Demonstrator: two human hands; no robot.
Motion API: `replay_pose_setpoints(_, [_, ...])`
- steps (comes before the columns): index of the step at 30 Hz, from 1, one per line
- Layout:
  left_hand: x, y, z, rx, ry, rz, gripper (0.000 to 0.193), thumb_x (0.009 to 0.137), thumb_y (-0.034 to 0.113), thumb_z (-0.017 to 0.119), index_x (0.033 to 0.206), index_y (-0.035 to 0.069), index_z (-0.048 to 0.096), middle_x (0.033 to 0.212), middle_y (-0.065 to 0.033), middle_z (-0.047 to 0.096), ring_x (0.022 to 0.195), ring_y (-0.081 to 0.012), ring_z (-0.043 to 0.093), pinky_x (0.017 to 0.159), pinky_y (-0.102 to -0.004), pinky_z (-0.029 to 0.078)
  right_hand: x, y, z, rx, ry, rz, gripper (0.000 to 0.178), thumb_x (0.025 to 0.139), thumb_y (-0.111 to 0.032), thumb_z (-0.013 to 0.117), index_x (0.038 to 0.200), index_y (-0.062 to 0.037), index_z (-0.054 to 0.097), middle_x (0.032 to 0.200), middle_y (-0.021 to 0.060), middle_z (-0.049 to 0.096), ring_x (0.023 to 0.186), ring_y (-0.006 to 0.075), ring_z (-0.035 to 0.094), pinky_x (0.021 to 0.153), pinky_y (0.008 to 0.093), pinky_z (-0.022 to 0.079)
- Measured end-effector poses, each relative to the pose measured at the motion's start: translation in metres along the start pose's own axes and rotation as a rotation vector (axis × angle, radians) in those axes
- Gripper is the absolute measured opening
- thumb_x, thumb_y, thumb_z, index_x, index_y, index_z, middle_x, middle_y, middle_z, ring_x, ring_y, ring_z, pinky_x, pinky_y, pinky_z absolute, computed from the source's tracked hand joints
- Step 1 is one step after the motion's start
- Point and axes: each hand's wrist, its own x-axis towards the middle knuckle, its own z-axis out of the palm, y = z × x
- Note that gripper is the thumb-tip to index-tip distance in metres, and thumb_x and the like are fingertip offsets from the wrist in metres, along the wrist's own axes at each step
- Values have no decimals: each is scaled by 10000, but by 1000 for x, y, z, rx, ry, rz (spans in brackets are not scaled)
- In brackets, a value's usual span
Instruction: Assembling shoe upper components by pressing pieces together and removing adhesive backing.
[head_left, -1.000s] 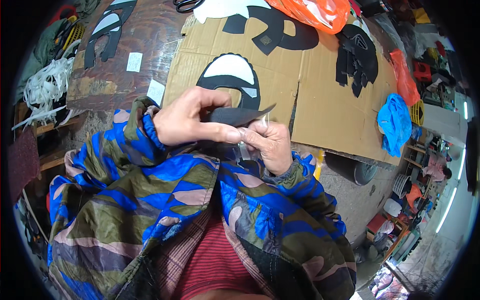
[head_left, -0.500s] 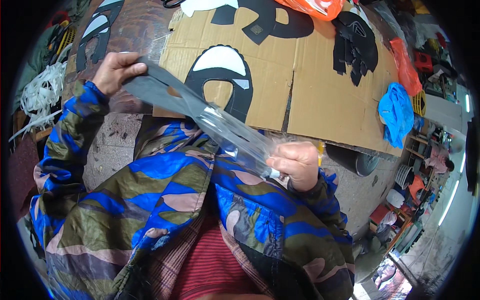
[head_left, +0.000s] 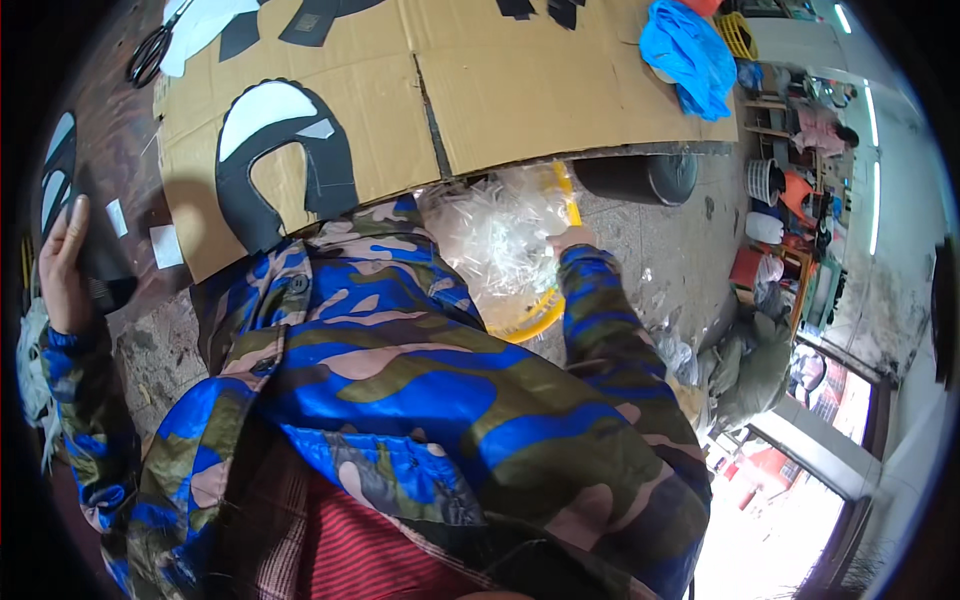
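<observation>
Disposal step, judged from hand positions. Your right hand (head_left: 572,240) reaches down past the edge of the cardboard sheet (head_left: 560,90) into a heap of clear plastic film scraps (head_left: 500,235); fingers are buried in the film, so I cannot tell if they're clenched or released. Your left hand (head_left: 62,268) lies at the far left, fingers extended flat on a black cut piece (head_left: 100,265) on the table, pressing, not gripping.

Recommendation: push the film well down inside the rim before letting go; light film will likely spring back out. Keep the left palm flat so the black piece doesn't slide.

Containers: yellow bin (head_left: 545,310) below table edge, approx. full of film scraps, heaped above the rim. Black round drum (head_left: 640,178) beside it; contents not visible.
</observation>
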Motion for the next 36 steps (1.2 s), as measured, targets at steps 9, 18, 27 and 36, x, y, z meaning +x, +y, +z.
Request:
replay_pose_setpoints(9, [-24, 14, 80, 79, -126, -79, 263, 1022, 251, 607, 1033, 5, 700, 956, 13, 682, 876, -47, 596, 782, -198, 449, 8, -33, 25, 1658, -447, 820, 541, 911, -309, 690, 1335, 1, 561, 1291, 296, 600, 1262, 430, 550, 1060, 479, 472])
replay_pose_setpoints(18, [-38, 69, 153, -117, -49, -43, 293, 1005, 250, 592, 1134, 0, 675, 1018, -28, 688, 898, -92, 631, 824, -230, 465, -6, -131, -94, -94, 44, 298, 480, 864, -487, 707, 906, -11, 746, 964, 219, 732, 935, 348, 706, 802, 429, 544])
replay_pose_setpoints(27, [-20, 73, 216, -755, -76, -90, 275, 992, 324, 640, 1018, 57, 696, 865, 6, 687, 771, -68, 634, 704, -226, 491, -63, -383, -248, 377, 835, -1058, 953, 673, -334, 890, 1439, 19, 446, 1379, 225, 534, 1279, 416, 480, 1067, 464, 395])
replay_pose_setpoints(36, [-15, -12, 179, 541, 73, 648, 377, 946, 358, 611, 1165, 57, 677, 1272, -129, 626, 1162, -296, 576, 948, -407, 468, 37, -397, -242, 1522, 27, -707, 421, 1044, -279, 544, 1187, 112, 610, 1040, 228, 718, 882, 286, 712, 804, 360, 559])
